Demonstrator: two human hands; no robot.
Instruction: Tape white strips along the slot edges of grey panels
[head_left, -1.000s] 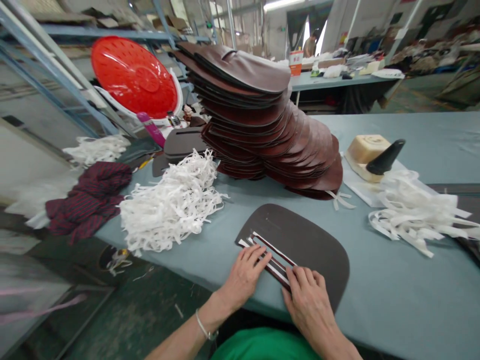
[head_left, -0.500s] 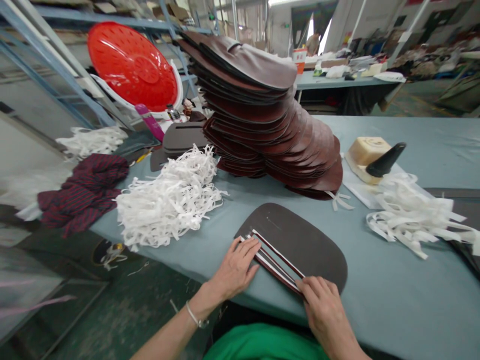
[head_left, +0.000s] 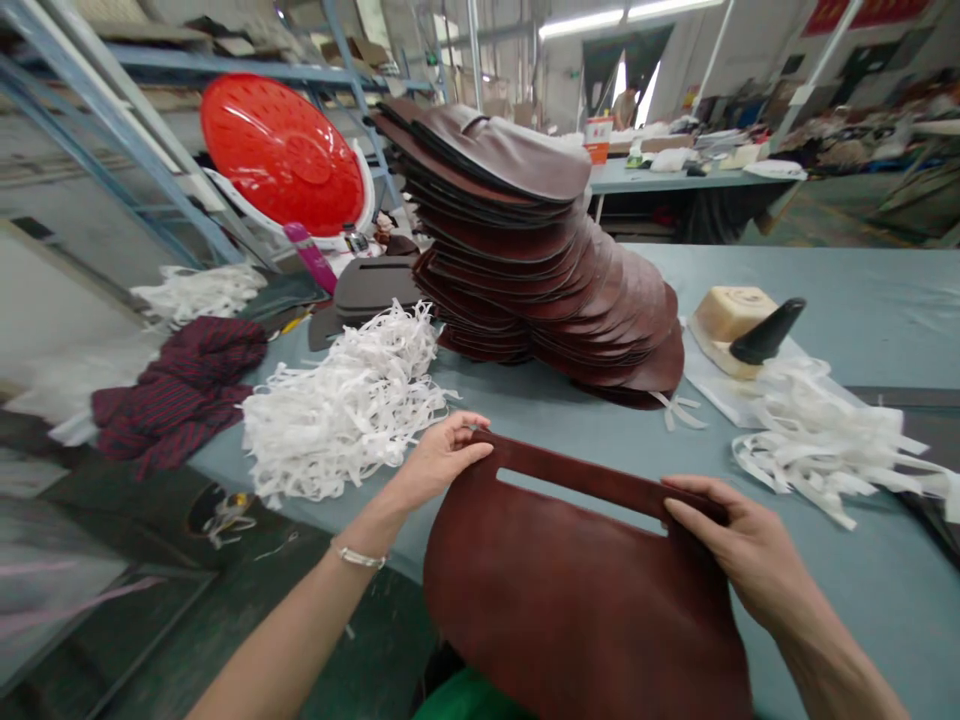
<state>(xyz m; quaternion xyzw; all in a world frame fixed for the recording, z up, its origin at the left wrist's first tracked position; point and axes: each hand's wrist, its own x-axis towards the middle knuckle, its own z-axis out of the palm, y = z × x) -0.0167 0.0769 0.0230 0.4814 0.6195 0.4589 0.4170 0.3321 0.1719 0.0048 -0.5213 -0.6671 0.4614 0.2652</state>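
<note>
Between my two hands is a brown leather panel [head_left: 570, 590] with rounded lower corners and a long slot along its straight upper edge. Through the slot the blue-grey table covering shows. My left hand [head_left: 448, 450] pinches the panel's upper left corner, thumb on the brown face. At the upper right corner my right hand [head_left: 720, 530] grips it, thumb in front near the slot's end and fingers behind. The panel is tilted, its lower part hanging toward my body and over the green clothing.
Behind the panel leans a tall stack of brown leather panels [head_left: 540, 270]. White strips [head_left: 337, 410] are heaped at left, and more strips [head_left: 832, 430] lie at right beside a cream-coloured block [head_left: 731, 320] with a black, tapered object [head_left: 769, 330]. A striped cloth [head_left: 180, 390] hangs at the table's left edge.
The panel lay with its dark grey side up on the table; now it is lifted, with its brown face toward me. My hands have moved from its near edge to its upper corners.
</note>
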